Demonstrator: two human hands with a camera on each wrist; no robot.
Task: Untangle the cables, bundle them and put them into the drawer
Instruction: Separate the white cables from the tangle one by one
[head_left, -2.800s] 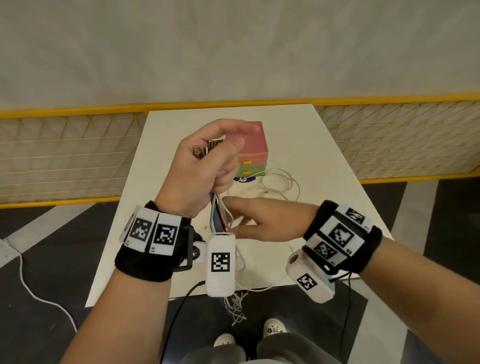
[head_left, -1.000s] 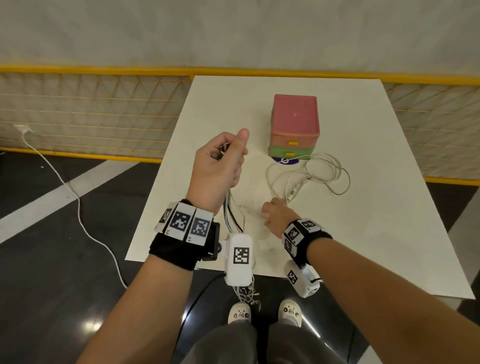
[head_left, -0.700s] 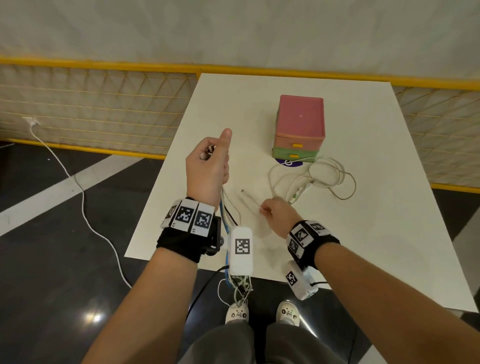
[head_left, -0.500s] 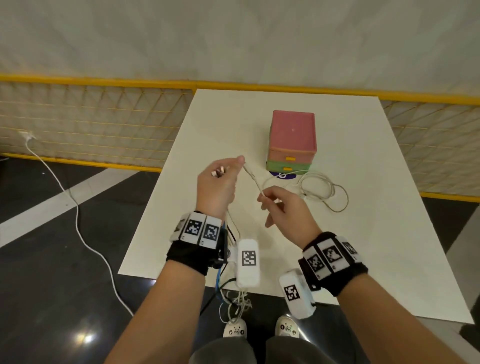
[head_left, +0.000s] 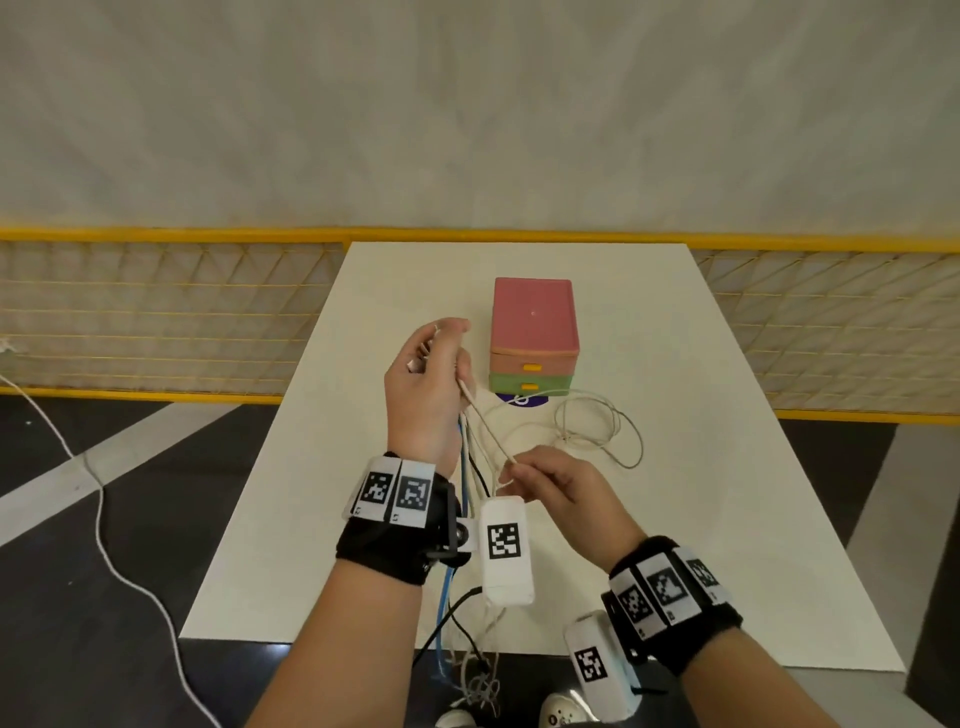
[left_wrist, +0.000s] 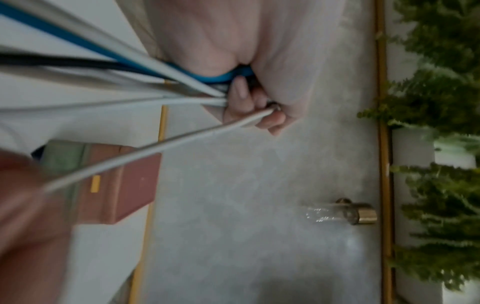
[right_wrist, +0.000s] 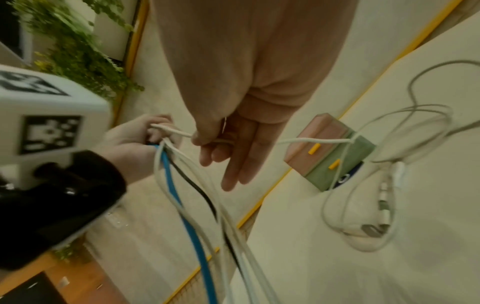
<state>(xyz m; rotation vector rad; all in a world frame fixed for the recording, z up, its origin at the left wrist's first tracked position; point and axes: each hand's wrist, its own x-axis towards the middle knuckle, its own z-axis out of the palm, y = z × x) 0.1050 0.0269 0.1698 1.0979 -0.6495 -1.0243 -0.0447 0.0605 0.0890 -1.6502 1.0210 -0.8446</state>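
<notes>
My left hand (head_left: 428, 374) is raised over the white table (head_left: 701, 519) and grips the top ends of a bunch of cables (head_left: 470, 462), blue, black and white, which hang past the table's front edge. In the left wrist view its curled fingers (left_wrist: 249, 107) clamp those ends. My right hand (head_left: 550, 480) pinches one white cable (head_left: 488, 431) between thumb and forefinger; the cable runs taut up to the left hand. In the right wrist view the right hand's other fingers (right_wrist: 233, 164) point straight. A small drawer box (head_left: 534, 338), pink over green, stands behind with both drawers closed.
A loose coil of white cable (head_left: 597, 426) lies on the table right of the drawer box, with connectors (right_wrist: 384, 203) in it. A yellow mesh fence (head_left: 156, 322) runs behind the table. Another white cord (head_left: 104, 519) trails over the dark floor at left.
My right hand picked a white cable off the table, passed its end up to my left hand, then slid back down along it. My left hand kept the bunch.
</notes>
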